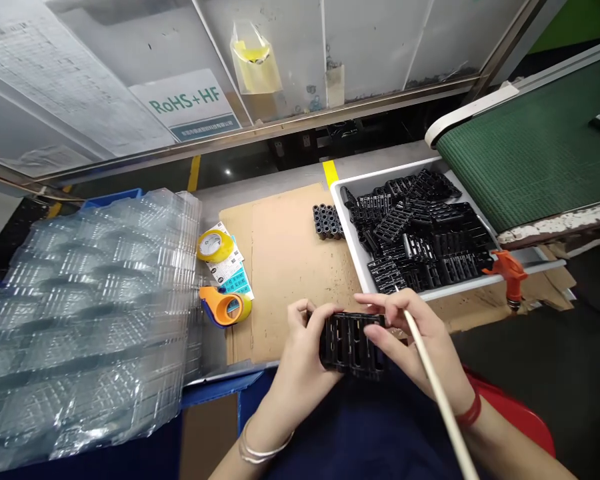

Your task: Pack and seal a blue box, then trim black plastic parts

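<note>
My left hand (303, 350) is closed around a black slotted plastic part (353, 343), held just past the cardboard's front edge. My right hand (420, 340) has a long pale thin stick (437, 393) between its fingers; the stick slants down toward the bottom of the view. The right thumb reaches the right side of the black part; whether it presses on it I cannot tell. Just beyond my hands stands a white tray (349, 235) heaped with similar black parts (415, 227). Against its left side, a block of black tubular pieces (327, 221) rests on the cardboard (280, 267).
Stacked clear plastic trays (95, 307) fill the left side. Beside them lie a yellow tape roll (215, 245), an orange tape dispenser (227, 307) and printed labels (235, 277). An orange tool (511, 273) hangs at the tray's right corner. A green conveyor belt (535, 147) runs at the right.
</note>
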### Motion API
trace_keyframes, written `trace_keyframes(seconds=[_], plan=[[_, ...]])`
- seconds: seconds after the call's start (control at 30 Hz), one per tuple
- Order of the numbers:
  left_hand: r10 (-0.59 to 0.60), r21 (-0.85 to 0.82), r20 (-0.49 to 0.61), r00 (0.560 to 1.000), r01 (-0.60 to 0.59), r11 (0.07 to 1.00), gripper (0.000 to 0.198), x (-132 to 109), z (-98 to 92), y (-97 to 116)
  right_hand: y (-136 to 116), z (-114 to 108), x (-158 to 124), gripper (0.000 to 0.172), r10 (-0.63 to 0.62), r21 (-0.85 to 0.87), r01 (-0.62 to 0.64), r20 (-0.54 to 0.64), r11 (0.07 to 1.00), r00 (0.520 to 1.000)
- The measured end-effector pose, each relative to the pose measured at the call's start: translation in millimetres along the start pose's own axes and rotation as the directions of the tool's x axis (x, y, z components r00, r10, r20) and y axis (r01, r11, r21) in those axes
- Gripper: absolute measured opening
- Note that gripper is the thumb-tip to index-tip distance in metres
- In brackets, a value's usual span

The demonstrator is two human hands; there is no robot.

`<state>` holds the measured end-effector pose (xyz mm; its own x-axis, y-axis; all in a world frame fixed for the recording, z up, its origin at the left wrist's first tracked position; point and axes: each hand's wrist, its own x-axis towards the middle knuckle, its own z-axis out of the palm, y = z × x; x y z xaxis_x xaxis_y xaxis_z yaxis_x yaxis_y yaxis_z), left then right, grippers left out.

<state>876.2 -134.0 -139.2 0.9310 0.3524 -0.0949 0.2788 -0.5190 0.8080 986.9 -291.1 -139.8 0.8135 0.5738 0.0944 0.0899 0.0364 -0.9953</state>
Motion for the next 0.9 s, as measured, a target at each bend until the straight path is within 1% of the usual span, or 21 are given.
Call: trace_keyframes(seconds=[0.07, 0.13, 0.2, 0.23, 0.27, 0.3, 0.33, 0.37, 0.4, 0.43, 0.47, 0.5, 0.53, 0.6, 0.63, 0.67, 0.73, 0.77, 0.8, 0.83, 0.9], plan=[[0.047, -0.012, 0.048, 0.998, -0.046, 0.999, 0.067, 0.4, -7.7, 0.8, 1.9, -0.7, 2.8, 0.030, 0.015, -0.026, -0.016, -0.020, 1.000, 1.000], [0.095, -0.106, 0.059, 0.994, -0.088, 0.990, 0.077, -0.1, -14.7, 0.7, 3.3, -2.2, 4.6, 0.033, 0.028, 0.032, -0.027, -0.036, 0.999, 0.999], [0.093, -0.313, -0.006, 0.996, -0.090, 0.945, 0.094, -0.8, -16.5, 0.1, 2.9, -2.1, 4.7, 0.035, 0.043, 0.131, -0.037, -0.044, 0.991, 0.998], [0.065, -0.449, -0.043, 0.997, -0.077, 0.890, 0.103, -1.0, -14.5, 0.0, 1.8, -0.8, 4.1, 0.035, 0.050, 0.171, -0.040, -0.052, 0.984, 0.997], [0.026, -0.587, -0.061, 0.998, -0.057, 0.808, 0.108, -1.2, -10.7, 0.1, 0.1, 1.4, 3.0, 0.036, 0.056, 0.198, -0.043, -0.060, 0.979, 0.997], [-0.011, -0.711, -0.052, 0.999, -0.030, 0.702, 0.106, -1.1, -5.5, 0.7, -2.0, 4.2, 1.5, 0.035, 0.056, 0.215, -0.041, -0.062, 0.976, 0.996], [-0.036, -0.811, -0.019, 0.999, 0.005, 0.585, 0.098, -0.8, 0.4, 1.9, -4.2, 7.3, -0.3, 0.034, 0.045, 0.220, -0.032, -0.058, 0.975, 0.997], [-0.044, -0.883, 0.027, 0.999, 0.045, 0.467, 0.085, -0.1, 6.3, 3.6, -6.4, 10.2, -2.3, 0.031, 0.021, 0.213, -0.010, -0.050, 0.977, 0.999], [-0.037, -0.932, 0.071, 0.997, 0.080, 0.353, 0.073, 0.8, 11.3, 5.8, -8.2, 12.3, -4.3, 0.027, -0.011, 0.199, 0.020, -0.043, 0.980, 0.999], [-0.026, -0.963, 0.099, 0.995, 0.102, 0.251, 0.066, 2.2, 14.8, 8.5, -9.5, 13.2, -6.2, 0.021, -0.050, 0.184, 0.058, -0.045, 0.981, 0.998], [-0.022, -0.980, 0.112, 0.993, 0.114, 0.166, 0.063, 3.8, 16.5, 11.6, -10.4, 12.5, -7.7, 0.016, -0.092, 0.172, 0.102, -0.066, 0.980, 0.994], [-0.025, -0.987, 0.123, 0.992, 0.125, 0.100, 0.060, 5.5, 16.4, 14.8, -10.8, 10.5, -8.8, 0.014, -0.126, 0.162, 0.142, -0.107, 0.976, 0.986], [-0.031, -0.989, 0.139, 0.990, 0.141, 0.052, 0.057, 7.1, 14.8, 17.9, -10.8, 7.2, -9.3, 0.020, -0.143, 0.156, 0.168, -0.156, 0.973, 0.977], [-0.032, -0.982, 0.190, 0.981, 0.190, 0.002, 0.056, 9.5, 9.4, 23.1, -10.7, -1.3, -8.9, 0.040, -0.147, 0.156, 0.185, -0.227, 0.970, 0.963], [-0.024, -0.975, 0.222, 0.975, 0.222, -0.004, 0.057, 9.9, 6.7, 24.8, -10.9, -5.3, -8.2, 0.044, -0.128, 0.160, 0.167, -0.230, 0.973, 0.965], [-0.005, -0.969, 0.248, 0.969, 0.248, -0.004, 0.060, 9.8, 4.6, 26.0, -11.4, -8.6, -7.3, 0.042, -0.090, 0.177, 0.129, -0.213, 0.976, 0.973], [0.027, -0.957, 0.291, 0.956, 0.291, 0.007, 0.067, 8.1, 2.5, 26.8, -13.3, -11.8, -5.8, 0.026, 0.025, 0.270, 0.015, -0.145, 0.963, 0.989], [0.038, -0.949, 0.315, 0.948, 0.315, 0.010, 0.070, 6.8, 2.3, 26.7, -14.4, -11.6, -5.4, 0.018, 0.088, 0.343, -0.050, -0.097, 0.938, 0.991], [0.049, -0.939, 0.344, 0.938, 0.344, 0.009, 0.073, 5.3, 2.5, 26.5, -15.5, -10.4, -5.3, 0.015, 0.147, 0.416, -0.117, -0.040, 0.902, 0.988], [0.058, -0.927, 0.374, 0.926, 0.375, 0.000, 0.075, 3.8, 2.8, 26.4, -16.2, -8.4, -5.3, 0.017, 0.191, 0.479, -0.177, 0.019, 0.860, 0.981], [0.070, -0.901, 0.431, 0.900, 0.433, -0.014, 0.079, 1.0, 3.1, 26.6, -16.7, -3.5, -5.9, 0.027, 0.251, 0.549, -0.280, 0.129, 0.787, 0.959]])
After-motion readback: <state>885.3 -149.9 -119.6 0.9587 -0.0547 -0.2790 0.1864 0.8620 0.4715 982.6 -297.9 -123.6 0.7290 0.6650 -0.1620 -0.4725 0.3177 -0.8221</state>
